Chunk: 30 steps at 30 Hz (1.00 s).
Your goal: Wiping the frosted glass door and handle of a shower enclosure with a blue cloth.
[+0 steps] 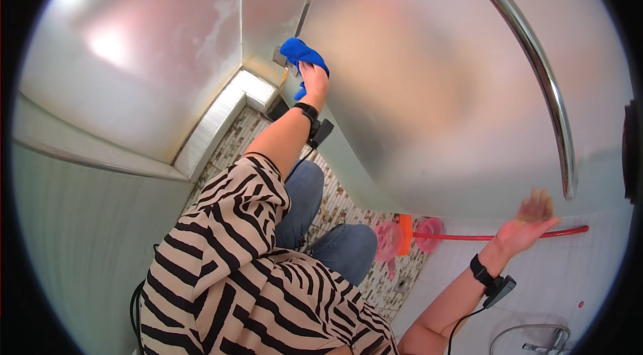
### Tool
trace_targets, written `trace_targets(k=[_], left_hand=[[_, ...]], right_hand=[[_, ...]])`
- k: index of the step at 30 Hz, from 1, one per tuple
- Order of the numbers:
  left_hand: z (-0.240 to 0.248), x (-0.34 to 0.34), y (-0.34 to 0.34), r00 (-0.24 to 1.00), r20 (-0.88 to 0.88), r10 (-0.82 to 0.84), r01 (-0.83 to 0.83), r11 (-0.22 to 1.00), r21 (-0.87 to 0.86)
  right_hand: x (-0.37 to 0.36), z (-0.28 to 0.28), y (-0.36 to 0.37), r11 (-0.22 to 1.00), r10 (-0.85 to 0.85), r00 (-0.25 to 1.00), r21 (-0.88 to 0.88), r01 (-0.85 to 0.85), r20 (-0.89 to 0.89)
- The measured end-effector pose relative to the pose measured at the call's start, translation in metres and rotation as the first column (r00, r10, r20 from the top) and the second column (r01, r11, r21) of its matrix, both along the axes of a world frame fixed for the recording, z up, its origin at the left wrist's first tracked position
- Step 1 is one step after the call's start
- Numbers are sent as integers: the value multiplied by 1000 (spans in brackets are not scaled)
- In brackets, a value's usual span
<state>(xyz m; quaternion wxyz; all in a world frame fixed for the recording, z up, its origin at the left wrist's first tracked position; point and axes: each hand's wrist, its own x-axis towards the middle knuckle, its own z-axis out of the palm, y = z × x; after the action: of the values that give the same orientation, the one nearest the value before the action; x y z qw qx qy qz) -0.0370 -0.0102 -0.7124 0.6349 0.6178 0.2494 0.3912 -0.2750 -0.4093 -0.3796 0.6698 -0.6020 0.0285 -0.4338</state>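
Note:
My left hand [313, 80] is closed on a blue cloth [303, 52], up by the metal hinge [280, 55] at the far edge of a frosted glass door [429, 154]. The cloth covers part of the fingers and hangs down beside them. At the right, my right hand [522, 229] grips the near edge of the door below the end of a curved chrome handle [536, 53]. Its fingers look blurred, as if seen through the glass, while the thumb lies on the near side.
A frosted panel [154, 67] and a low white ledge [216, 124] stand at the left. On the mosaic tile floor [335, 204] are pink basins [386, 240] and an orange object [404, 234] beside a red pole [462, 238]. A shower hose and tap [552, 338] sit at lower right.

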Motion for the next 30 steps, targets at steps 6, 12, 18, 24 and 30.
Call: trace_targets(k=[6, 12, 18, 24, 30], left_hand=[[-42, -1, -43, 994, -104, -17, -2, 984, -179], [-94, -71, -173, 954, -247, -168, -88, 633, -769], [-40, -185, -292, 709, -143, -690, -167, 32, -985], [-10, -211, -307, 469, -244, -849, -237, 145, -961], [20, -213, -297, 630, 95, -771, -154, -243, -958]], right_hand=[[-2, 2, -6, 999, 27, 1000, -20, -27, 16], [-5, 1, -7, 999, 33, 999, -2, -33, 21], [-6, 2, -4, 1000, 2, 1000, -21, -1, 8], [0, 1, 4, 1000, -16, 1000, 18, 16, -3], [1, 1, 1, 1000, -11, 1000, -21, 12, 15]])
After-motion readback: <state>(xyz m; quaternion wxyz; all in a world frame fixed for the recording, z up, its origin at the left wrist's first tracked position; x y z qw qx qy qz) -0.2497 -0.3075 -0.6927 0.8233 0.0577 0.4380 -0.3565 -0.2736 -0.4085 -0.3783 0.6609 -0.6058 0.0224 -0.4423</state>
